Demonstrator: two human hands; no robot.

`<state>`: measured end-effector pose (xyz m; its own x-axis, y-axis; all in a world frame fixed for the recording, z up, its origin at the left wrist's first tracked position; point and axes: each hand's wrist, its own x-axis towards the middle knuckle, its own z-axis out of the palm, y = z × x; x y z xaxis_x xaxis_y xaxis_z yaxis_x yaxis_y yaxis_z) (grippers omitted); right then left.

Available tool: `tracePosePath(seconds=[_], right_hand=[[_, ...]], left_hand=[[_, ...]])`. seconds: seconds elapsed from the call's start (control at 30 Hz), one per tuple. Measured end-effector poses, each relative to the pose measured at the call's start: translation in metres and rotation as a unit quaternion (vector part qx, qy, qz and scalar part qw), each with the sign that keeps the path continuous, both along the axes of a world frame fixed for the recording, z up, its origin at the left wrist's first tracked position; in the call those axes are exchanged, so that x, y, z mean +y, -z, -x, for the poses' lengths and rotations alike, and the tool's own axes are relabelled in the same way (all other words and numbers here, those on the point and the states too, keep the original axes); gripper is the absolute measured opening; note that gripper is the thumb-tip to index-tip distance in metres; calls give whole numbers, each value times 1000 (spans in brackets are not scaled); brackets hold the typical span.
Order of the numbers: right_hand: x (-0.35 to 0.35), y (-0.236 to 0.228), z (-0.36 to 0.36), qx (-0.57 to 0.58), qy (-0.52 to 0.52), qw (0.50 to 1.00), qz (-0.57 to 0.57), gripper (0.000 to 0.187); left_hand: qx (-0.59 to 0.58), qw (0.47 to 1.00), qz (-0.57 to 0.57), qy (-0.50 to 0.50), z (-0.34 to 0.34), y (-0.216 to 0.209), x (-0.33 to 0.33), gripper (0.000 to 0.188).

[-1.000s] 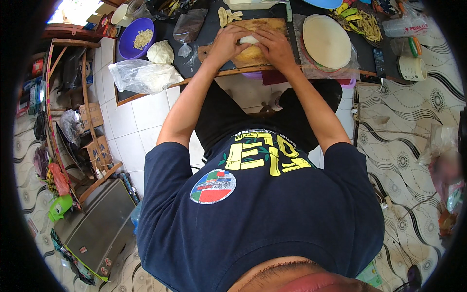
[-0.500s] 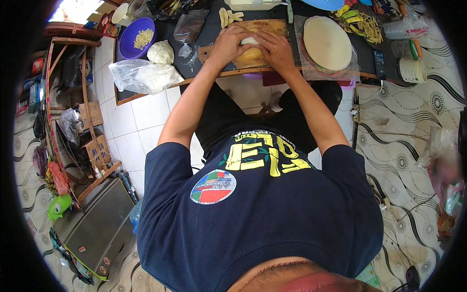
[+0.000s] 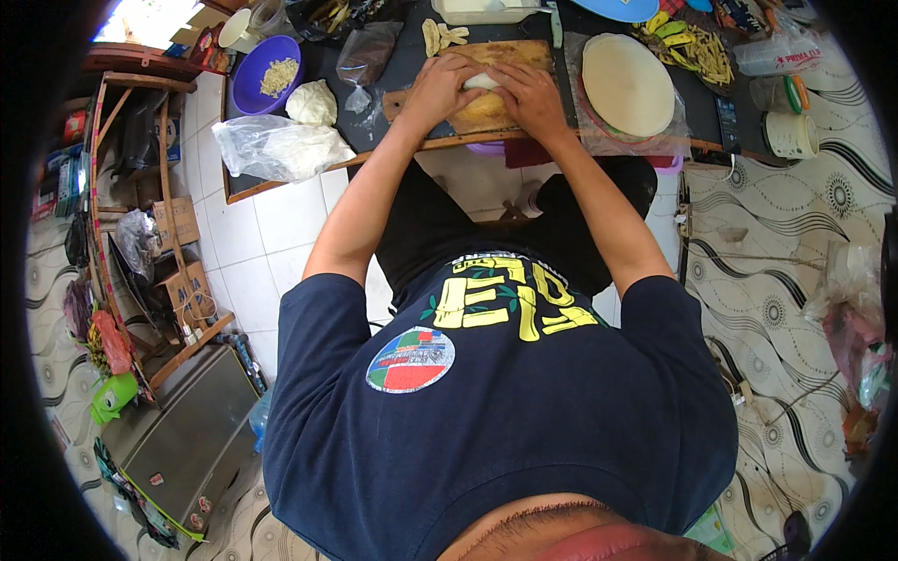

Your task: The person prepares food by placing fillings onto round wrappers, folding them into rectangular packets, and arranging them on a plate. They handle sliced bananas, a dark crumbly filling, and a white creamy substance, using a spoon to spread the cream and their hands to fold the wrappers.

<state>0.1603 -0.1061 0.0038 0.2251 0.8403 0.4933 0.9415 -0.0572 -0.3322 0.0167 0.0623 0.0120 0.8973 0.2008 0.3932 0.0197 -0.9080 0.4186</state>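
Observation:
A small white roll [image 3: 481, 81], which looks like a rolled thin wrapper, lies on the wooden cutting board [image 3: 486, 117]. My left hand [image 3: 443, 87] presses its left end, with the fingers curled over it. On the other end rest the bent fingers of my right hand [image 3: 530, 91]. What is inside the roll is hidden. Just beyond the board lie peeled banana slices [image 3: 432, 37]. To the right, a stack of round pale wrappers [image 3: 628, 84] sits on a plate over clear plastic.
At the left stand a purple bowl [image 3: 241, 86] with chopped pale pieces, a white lump [image 3: 311, 103] and a clear plastic bag [image 3: 281, 150]. A brown-filled bag [image 3: 367, 54] lies behind the board. Banana peels [image 3: 690, 47], a phone [image 3: 728, 123] and a white cup [image 3: 793, 136] are at the right.
Both hands stay on the white roll in nearly the same place. The whole view has shifted very slightly; nothing was picked up or let go.

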Motion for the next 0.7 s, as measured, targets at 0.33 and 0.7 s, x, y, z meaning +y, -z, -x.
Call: tracePosePath(seconds=[0.33, 0.7], right_hand=[[30, -24, -62, 284, -107, 947, 105, 33], [-21, -122, -2, 553, 11, 824, 122, 34]], left_hand=[[134, 944, 299, 43, -17, -35, 18, 36], [139, 661, 736, 34, 33, -85, -43, 33]])
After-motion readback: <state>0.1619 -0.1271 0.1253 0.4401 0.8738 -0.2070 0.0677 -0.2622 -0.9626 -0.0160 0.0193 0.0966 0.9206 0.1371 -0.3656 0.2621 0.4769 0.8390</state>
